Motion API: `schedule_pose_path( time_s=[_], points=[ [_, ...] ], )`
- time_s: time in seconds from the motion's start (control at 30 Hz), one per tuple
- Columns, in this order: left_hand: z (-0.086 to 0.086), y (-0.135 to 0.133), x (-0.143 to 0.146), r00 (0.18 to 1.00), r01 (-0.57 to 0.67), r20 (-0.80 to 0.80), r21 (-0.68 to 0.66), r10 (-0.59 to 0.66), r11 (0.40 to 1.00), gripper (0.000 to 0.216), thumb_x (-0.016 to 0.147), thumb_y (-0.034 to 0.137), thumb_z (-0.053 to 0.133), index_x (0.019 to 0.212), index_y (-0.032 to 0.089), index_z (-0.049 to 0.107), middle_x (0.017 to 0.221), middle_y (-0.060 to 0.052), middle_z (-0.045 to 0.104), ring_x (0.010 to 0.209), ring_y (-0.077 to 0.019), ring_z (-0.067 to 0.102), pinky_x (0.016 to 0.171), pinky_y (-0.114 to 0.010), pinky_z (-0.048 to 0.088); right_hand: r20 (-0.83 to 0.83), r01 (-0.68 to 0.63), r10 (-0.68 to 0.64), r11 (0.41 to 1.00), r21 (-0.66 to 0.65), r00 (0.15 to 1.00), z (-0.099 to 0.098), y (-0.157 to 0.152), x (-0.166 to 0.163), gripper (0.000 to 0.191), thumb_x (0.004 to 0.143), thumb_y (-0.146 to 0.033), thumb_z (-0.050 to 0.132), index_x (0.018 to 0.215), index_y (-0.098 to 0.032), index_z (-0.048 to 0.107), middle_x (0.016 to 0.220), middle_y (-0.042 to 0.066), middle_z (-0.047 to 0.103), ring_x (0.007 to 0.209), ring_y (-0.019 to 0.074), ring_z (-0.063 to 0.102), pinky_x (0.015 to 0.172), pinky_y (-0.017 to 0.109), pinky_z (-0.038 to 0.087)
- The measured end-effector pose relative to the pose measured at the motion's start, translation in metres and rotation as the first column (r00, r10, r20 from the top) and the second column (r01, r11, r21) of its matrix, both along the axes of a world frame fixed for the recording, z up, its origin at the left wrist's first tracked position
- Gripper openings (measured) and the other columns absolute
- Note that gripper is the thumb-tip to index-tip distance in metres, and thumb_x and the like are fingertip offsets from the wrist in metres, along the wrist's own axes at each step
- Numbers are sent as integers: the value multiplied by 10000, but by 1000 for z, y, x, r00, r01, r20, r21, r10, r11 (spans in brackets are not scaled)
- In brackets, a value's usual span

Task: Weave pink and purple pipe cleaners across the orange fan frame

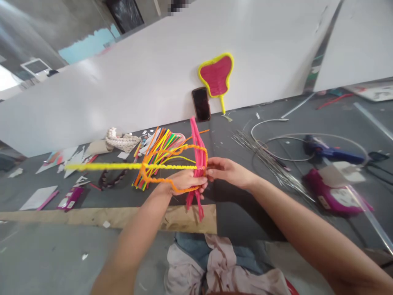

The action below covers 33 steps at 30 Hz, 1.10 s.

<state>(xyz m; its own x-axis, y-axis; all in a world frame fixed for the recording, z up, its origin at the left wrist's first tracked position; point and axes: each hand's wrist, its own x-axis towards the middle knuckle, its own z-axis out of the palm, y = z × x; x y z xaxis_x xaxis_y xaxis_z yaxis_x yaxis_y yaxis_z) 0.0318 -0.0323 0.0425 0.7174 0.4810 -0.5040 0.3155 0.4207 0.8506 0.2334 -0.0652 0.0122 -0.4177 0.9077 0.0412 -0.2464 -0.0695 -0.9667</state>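
An orange twisted pipe cleaner loop (159, 179) is held over the table, with a long yellow twisted stem (104, 166) running through it and sticking out to the left. Pink pipe cleaners (199, 153) lie side by side across its right end, their loose ends hanging below. My left hand (187, 181) is closed around the pink pipe cleaners and the lower edge of the loop, thumb on top. At the loop's right edge, the fingers of my right hand (224, 170) are drawn together in a pinch against the orange pipe cleaner; their tips are partly hidden.
Behind the loop lies a bundle of coloured pipe cleaners (164, 141). A phone (201, 104) and a pink-and-yellow fan (216, 78) lean on the white partition (138, 78). To the right are thin metal wires (267, 157), a blue glue gun (334, 153) and a magenta box (331, 196).
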Motion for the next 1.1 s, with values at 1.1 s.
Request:
schedule_pose_path(
  time_s=[1.1],
  points=[
    [-41,-22,3,800,-566,343,160,492,809,447,799,412,735,1183,195,662,1077,-94,737,930,-244,710,811,-360,588,102,84,-60,965,-250,993,-6,1,-4,254,660,-333,782,762,-166,621,614,-69,557,551,58,451,537,204,337]
  ],
)
